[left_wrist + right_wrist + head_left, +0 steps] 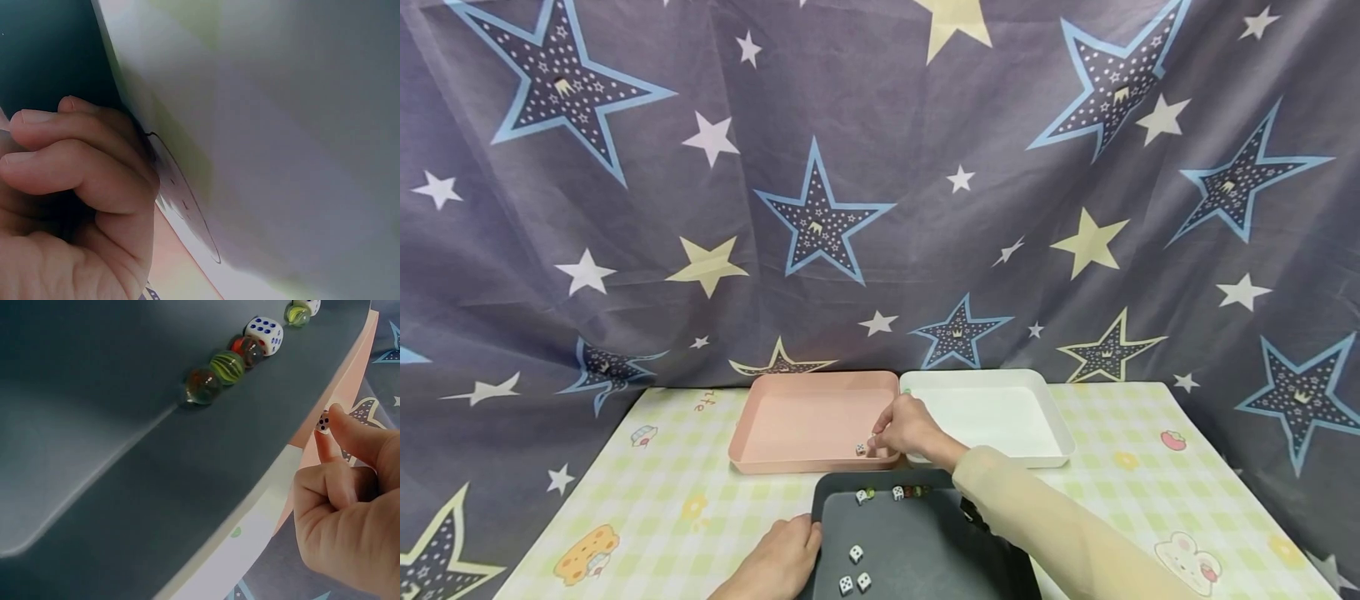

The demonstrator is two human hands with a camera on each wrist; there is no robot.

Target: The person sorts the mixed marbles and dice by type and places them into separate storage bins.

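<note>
My right hand (912, 432) is over the inner right end of the pink tray (808, 392), where thumb and fingertip pinch a small white die (322, 422) with dark dots. Another die (861, 449) lies in that tray, just left of the fingertips. At the left rim of the dark grey tray (940, 546), my left hand (778, 557) holds the edge with bent fingers; its grip is partly hidden. Inside the grey tray, along the far wall, sit a blue-dotted die (264, 335), a yellow-green striped marble (227, 367) and a reddish clear marble (201, 386). Several dice (856, 553) lie nearer me.
A white tray (1000, 417) stands right beside the pink one, with a small green thing (907, 392) at its far left corner. Under everything is a checked tablecloth (670, 492) with cartoon prints. Behind the table hangs a star-patterned curtain (880, 167).
</note>
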